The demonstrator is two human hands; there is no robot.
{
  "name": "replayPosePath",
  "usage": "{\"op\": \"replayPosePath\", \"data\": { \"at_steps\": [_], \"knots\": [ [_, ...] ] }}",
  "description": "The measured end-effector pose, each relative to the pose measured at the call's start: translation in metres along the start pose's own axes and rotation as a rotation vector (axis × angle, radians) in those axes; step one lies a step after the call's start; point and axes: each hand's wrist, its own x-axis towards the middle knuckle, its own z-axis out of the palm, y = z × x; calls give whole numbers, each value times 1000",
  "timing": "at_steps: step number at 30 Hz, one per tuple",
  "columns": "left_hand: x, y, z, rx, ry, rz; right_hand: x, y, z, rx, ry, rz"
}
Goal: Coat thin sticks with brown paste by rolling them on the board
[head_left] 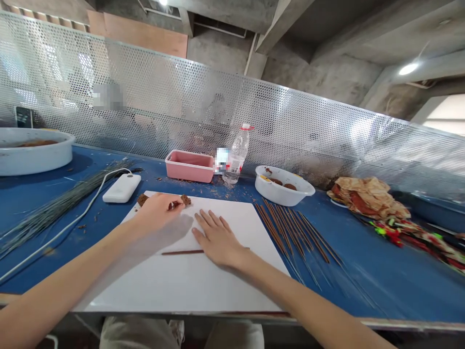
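Note:
My left hand [156, 212] sits at the top of a white board [181, 286], its fingers pinched on a small brown lump [173, 205]. Two more crumbly brown lumps [186, 199] [142, 199] lie just beyond it on the board. My right hand [218, 238] rests flat on the board with its fingers spread. A thin brown-coated stick [181, 252] lies under that palm, and its end shows past the wrist. Its middle is hidden by the hand.
Brown-tipped sticks [290, 232] lie in a row right of the board, and a bundle of thin grey sticks [61, 208] lies left. A white power bank [121, 188] with cable, pink tray [189, 166], plastic bottle [237, 156], and white basin [283, 185] stand behind.

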Motion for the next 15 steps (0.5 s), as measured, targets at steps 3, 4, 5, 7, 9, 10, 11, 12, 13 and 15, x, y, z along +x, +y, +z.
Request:
{"op": "replayPosePath", "data": {
  "at_steps": [3,4,5,7,9,10,11,12,13,15],
  "knots": [
    [0,0,-2,11,-1,10,32,16,-19,-4,-108,-49],
    [0,0,-2,13,-3,10,38,21,-24,-9,-112,-45],
    [-1,-1,-3,14,-4,9,40,25,-26,-14,-99,-29],
    [-1,-1,-3,15,-5,4,36,30,-23,-27,-51,25],
    [-1,-1,-2,12,-7,0,22,30,-14,-40,-2,70],
    [-1,-1,-2,10,-7,0,14,28,-10,-45,15,82],
    [-1,0,-2,8,-8,0,5,26,-5,-51,28,88],
    [-1,0,-2,5,-9,0,-3,24,-2,-54,35,89],
    [-1,0,-2,3,-9,-1,-11,21,1,-57,38,89],
    [-1,0,-1,0,-7,-8,-23,17,4,-63,38,88]
  ]
}}
